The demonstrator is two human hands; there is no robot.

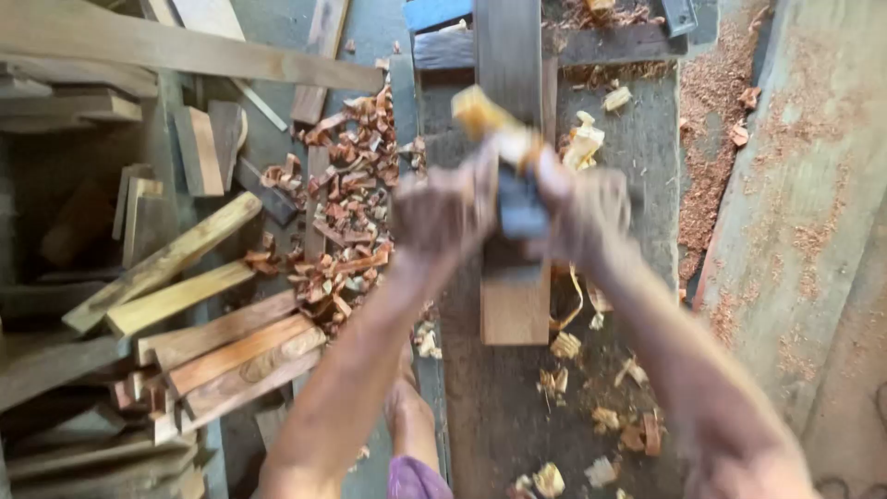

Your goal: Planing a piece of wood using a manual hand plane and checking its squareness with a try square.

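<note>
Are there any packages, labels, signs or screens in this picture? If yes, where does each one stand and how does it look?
None in view: no package, label, sign or screen shows.
What shows instead: the left hand and right hand grip a hand plane on a wooden board lying on a dark workbench.
Reddish wood shavings and loose offcuts lie to the left.

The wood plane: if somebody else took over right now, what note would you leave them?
Left hand: gripping the left side of the hand plane.
Right hand: gripping its right side.
The plane sits on a narrow plank lying lengthwise on the workbench; the picture is blurred there.
Done: some planing, judging by the pale curled shavings beside the plank and on the bench near you.
Left: cannot tell how much.
Nearby: cut wood pieces and reddish chips on the left.
</note>
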